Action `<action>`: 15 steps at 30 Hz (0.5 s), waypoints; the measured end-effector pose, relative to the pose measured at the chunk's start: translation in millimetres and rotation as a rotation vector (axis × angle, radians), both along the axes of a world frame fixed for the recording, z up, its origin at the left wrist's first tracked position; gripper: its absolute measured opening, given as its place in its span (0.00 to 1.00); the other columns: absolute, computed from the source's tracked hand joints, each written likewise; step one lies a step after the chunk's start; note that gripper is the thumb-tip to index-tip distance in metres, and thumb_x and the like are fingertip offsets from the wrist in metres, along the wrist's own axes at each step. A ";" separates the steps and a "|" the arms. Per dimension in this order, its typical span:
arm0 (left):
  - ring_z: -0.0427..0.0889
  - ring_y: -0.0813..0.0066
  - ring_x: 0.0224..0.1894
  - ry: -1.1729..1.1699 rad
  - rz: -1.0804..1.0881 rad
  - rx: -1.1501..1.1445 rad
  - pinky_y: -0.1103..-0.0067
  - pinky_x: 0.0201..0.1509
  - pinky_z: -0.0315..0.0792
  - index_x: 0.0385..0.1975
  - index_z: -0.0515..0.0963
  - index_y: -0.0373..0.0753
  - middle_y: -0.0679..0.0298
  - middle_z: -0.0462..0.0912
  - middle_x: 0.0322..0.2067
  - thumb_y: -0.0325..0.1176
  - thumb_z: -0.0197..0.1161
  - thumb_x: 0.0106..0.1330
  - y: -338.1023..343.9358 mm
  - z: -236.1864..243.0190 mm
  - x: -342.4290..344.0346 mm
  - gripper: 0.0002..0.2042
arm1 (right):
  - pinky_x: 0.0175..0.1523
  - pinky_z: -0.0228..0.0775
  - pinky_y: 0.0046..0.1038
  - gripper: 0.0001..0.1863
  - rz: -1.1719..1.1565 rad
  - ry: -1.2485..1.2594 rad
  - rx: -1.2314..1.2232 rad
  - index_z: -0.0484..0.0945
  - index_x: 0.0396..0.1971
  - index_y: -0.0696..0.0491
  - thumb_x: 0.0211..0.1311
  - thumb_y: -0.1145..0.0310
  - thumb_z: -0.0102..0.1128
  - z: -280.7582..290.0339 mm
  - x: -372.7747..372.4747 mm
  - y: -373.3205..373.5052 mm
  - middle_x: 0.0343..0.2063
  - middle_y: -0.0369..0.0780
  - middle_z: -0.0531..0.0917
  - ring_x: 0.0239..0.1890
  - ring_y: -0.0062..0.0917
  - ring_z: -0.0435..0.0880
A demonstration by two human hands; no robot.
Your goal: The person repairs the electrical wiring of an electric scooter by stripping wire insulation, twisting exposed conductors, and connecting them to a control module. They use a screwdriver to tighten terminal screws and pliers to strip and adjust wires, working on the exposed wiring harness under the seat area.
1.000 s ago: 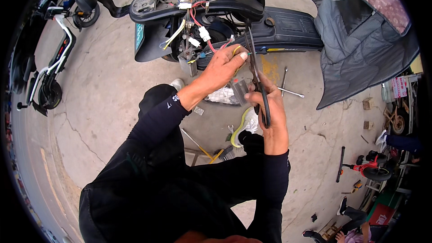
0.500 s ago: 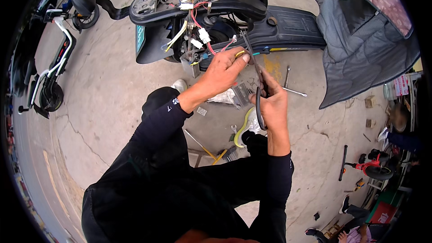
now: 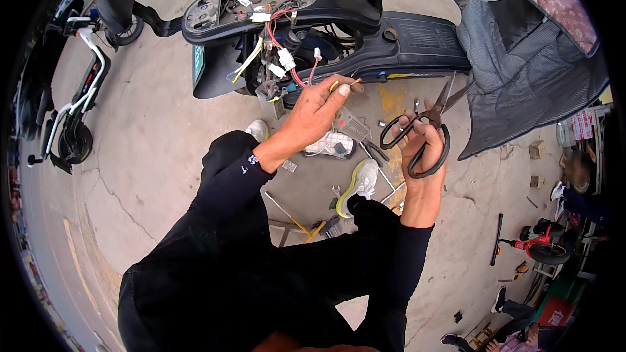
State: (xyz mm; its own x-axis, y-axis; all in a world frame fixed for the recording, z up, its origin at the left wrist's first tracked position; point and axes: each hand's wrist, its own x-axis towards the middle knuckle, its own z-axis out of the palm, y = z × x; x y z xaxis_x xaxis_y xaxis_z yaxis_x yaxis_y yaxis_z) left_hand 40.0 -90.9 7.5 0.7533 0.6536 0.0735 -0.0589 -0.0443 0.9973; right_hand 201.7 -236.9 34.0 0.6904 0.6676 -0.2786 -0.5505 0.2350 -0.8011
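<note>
hands: the left hand (image 3: pixel 312 115) is pinched narrow, thumb against forefinger, on a thin wire (image 3: pixel 357 81); the right hand (image 3: pixel 427 153) holds a pair of black-handled scissors (image 3: pixel 434 116) by the loops, blades parted in a narrow v and pointing up and away. largest item nearby is the dark scooter (image 3: pixel 417 38), across the top of the view, its seat base open and loose wiring hanging from its side; next the grey quilted cover (image 3: pixel 505 88), to the right, beyond the scissor tips. change noted: half a second ago the blades lay right at the left fingertips with a teal stretch of wire showing past them; now the scissors are off to the right, well apart from the wire, no teal shows, and the tip looks copper-coloured. judgement: the cut appears finished and the wire end probably bared, though it is too small to confirm. smaller: a finned metal box (image 3: pixel 353 125) just below the left hand, then white plugs (image 3: pixel 286 59) above it on red leads. wire position: in the left fingertips, its end jutting toward the right hand's side, touching no blade; cannot tell where its other end runs.
</note>
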 end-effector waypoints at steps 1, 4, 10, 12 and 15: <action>0.69 0.85 0.36 -0.001 -0.015 0.019 0.83 0.41 0.67 0.57 0.73 0.33 0.69 0.74 0.37 0.36 0.49 0.75 1.4 2.9 0.4 0.17 | 0.41 0.75 0.26 0.32 -0.032 -0.079 -0.064 0.62 0.65 0.58 0.58 0.76 0.54 -8.5 -7.5 7.4 0.37 0.42 0.75 0.37 0.24 0.78; 0.75 0.77 0.48 -0.015 -0.036 0.131 0.78 0.51 0.70 0.65 0.65 0.32 0.59 0.77 0.50 0.31 0.47 0.69 1.8 -0.8 0.9 0.24 | 0.33 0.74 0.22 0.24 -0.112 -0.347 -0.186 0.69 0.59 0.57 0.62 0.73 0.58 -25.8 -17.9 16.3 0.31 0.37 0.74 0.26 0.17 0.74; 0.70 0.46 0.65 0.138 -0.002 0.525 0.65 0.67 0.64 0.71 0.54 0.30 0.41 0.68 0.64 0.27 0.46 0.64 -8.7 -11.5 7.5 0.32 | 0.33 0.67 0.15 0.23 -0.022 -0.642 -0.127 0.72 0.49 0.59 0.58 0.67 0.73 -4.7 -51.0 23.6 0.28 0.33 0.77 0.28 0.13 0.74; 0.74 0.40 0.56 0.170 0.024 0.651 0.62 0.58 0.69 0.70 0.53 0.28 0.38 0.70 0.59 0.29 0.48 0.66 -9.6 -16.2 10.2 0.31 | 0.36 0.68 0.14 0.23 0.060 -0.647 -0.057 0.72 0.49 0.59 0.57 0.71 0.72 -1.2 -61.6 29.8 0.30 0.34 0.79 0.30 0.13 0.75; 0.79 0.38 0.46 0.203 0.050 0.749 0.57 0.46 0.73 0.68 0.53 0.25 0.36 0.75 0.50 0.31 0.52 0.65 -13.6 -14.6 14.0 0.32 | 0.37 0.70 0.16 0.21 0.051 -0.676 -0.052 0.72 0.50 0.62 0.59 0.77 0.68 -8.3 -58.9 36.5 0.32 0.35 0.81 0.32 0.13 0.77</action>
State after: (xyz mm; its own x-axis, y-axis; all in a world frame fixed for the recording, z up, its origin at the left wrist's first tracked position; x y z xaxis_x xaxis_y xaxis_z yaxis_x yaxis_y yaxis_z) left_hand 54.0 -104.5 -7.2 0.7701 0.5176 0.3727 0.1418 -0.7086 0.6912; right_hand 142.8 -200.3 25.7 0.6922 0.7013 0.1704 0.0659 0.1737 -0.9826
